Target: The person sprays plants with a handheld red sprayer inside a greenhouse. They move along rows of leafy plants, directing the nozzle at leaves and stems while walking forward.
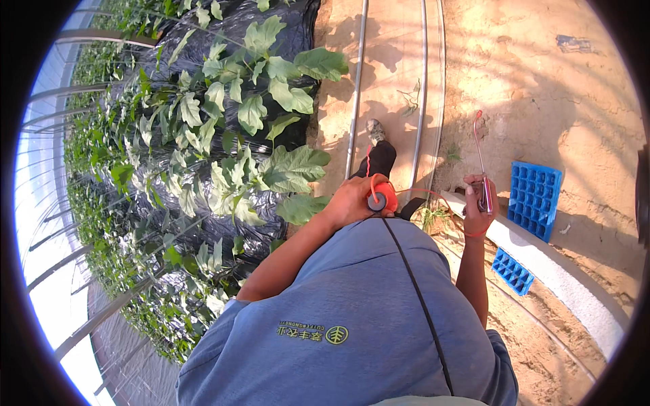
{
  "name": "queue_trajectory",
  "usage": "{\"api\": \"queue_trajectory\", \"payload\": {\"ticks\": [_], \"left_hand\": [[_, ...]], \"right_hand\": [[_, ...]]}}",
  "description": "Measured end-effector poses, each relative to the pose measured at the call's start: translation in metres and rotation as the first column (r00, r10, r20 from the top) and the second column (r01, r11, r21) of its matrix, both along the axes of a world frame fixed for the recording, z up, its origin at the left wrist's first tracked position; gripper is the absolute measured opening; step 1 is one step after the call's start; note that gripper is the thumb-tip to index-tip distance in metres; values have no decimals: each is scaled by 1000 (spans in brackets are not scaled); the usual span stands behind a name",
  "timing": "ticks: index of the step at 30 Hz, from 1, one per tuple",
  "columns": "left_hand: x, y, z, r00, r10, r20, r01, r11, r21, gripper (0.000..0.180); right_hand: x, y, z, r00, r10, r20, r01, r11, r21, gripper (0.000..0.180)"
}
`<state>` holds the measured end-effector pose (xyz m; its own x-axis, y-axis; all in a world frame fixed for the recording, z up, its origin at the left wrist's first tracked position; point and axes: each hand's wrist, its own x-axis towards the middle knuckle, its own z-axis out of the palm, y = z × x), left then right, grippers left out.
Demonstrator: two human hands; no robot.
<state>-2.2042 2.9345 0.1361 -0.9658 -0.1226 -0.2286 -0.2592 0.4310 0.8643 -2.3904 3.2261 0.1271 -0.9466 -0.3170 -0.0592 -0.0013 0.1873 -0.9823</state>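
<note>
Close to my waist, my left hand [350, 203] is wrapped round an orange-red rounded device [386, 194] with a dark round knob. Out to the right, my right hand [479, 206] grips the shiny silver-and-red handle of a thin wand [481, 145]. The wand points away from me and ends in a small red tip. A thin red cord [428, 193] runs from the device towards my right hand, and a loop of it hangs below that hand. Leafy green plants [288, 172] with broad leaves grow just left of my left hand, apart from it.
Black plastic film [288, 27] covers the plant bed on the left. Metal pipes [420, 88] run along the sandy path ahead, where one shoe [375, 128] shows. A low white curb [552, 274] curves along the right, with two blue cell trays [535, 199] beside it.
</note>
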Motion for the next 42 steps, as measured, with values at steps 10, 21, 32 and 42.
{"api": "queue_trajectory", "payload": {"ticks": [10, 21, 32, 42], "left_hand": [[-191, -137, 27, 991, 125, -41, -128, 990, -65, 90], [-339, -290, 25, 825, 564, 34, -558, 824, -100, 90], [-500, -391, 53, 522, 852, 49, -852, 519, 66, 82], [-547, -543, 25, 352, 929, -111, -934, 357, 25, 76]], "right_hand": [[-193, -158, 7, 969, 247, -4, -247, 965, -86, 28], [-419, -363, -29, 864, 500, 54, -483, 856, -185, 28], [-689, -629, -1, 584, 811, 21, -805, 583, -113, 29], [-726, -854, -39, 567, 776, 277, -812, 584, 27, 33]]}}
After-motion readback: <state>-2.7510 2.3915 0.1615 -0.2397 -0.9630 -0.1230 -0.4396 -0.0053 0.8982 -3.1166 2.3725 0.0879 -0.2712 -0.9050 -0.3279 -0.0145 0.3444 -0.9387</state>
